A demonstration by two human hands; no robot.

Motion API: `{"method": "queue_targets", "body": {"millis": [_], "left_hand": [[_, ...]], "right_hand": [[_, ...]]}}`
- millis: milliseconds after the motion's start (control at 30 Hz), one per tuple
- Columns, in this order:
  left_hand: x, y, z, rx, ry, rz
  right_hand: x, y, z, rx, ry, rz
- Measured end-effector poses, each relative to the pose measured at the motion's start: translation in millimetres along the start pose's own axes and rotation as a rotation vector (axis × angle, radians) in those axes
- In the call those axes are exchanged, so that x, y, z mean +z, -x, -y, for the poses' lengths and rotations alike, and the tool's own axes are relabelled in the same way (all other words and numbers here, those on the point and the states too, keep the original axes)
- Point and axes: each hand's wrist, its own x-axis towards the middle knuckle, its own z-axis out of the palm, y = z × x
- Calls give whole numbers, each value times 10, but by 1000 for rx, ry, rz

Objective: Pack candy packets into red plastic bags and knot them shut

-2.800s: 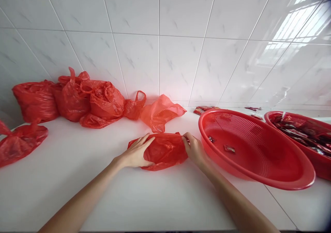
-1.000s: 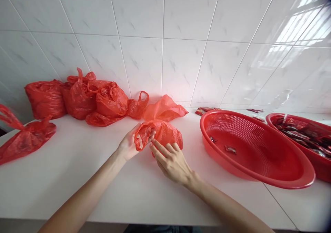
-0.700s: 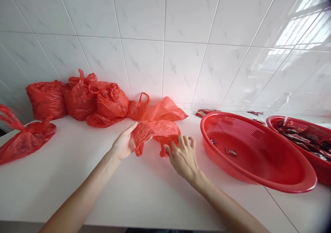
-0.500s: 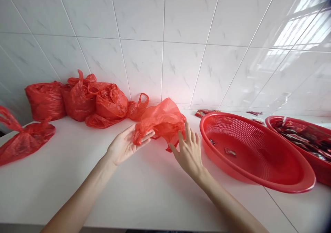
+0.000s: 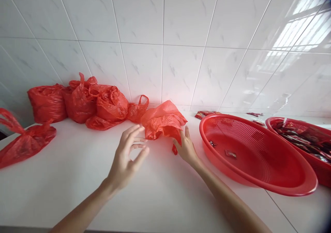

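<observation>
A crumpled red plastic bag (image 5: 162, 120) lies on the white counter in front of me, its mouth loosely gathered and a handle drooping at its right. My left hand (image 5: 128, 157) hovers just left of the bag, fingers curved and apart, with nothing in it. At the bag's right edge is my right hand (image 5: 186, 146), touching the plastic with its thumb and fingers apart. Part of its fingers is hidden against the bag. Close to my right arm stands a large red perforated basket (image 5: 240, 184) with a couple of small wrapped packets (image 5: 230, 153) inside.
Several filled red bags (image 5: 80, 103) line the tiled wall at the left, and a tied red bag (image 5: 33, 139) lies nearer. Far right, a second red basket (image 5: 274, 122) holds many dark packets. Some red packets (image 5: 205, 114) lie by the wall.
My left hand has come off the bag, pulling back toward me and turning. The bag has settled lower, and my right hand has shifted slightly left against its edge.
</observation>
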Motion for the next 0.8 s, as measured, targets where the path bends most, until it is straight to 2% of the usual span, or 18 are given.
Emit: {"method": "queue_targets", "body": {"millis": [33,100,167,233,300,367,467,567,667,800], "left_hand": [[54,28,-32,128,-99,31],[160,45,-120,344,-232,171],[254,-9,-221,463,-322,348],[319,-133,-294,498,-431,492],[343,-294,-311,482,-561,605],[334,-447,-271,423,-622,679],[307,-583,-159,299,-612,715],[314,-595,-56,263,-628,735],[334,-547,27,271,-657,755],[299,-486,128,202,-566,746]], "right_hand": [[-10,-22,13,18,-45,-24],[-92,-47,95,48,-98,-53],[-257,-42,232,5,-121,-63],[-478,-16,375,-7,-161,-42],[-720,12,477,15,-222,20],[-951,22,519,27,-304,147],[-1228,-4,504,21,-389,397],[-1375,-42,452,-14,-373,592],[-1386,-42,357,-148,-217,616],[-1308,-15,199,-236,265,497]]}}
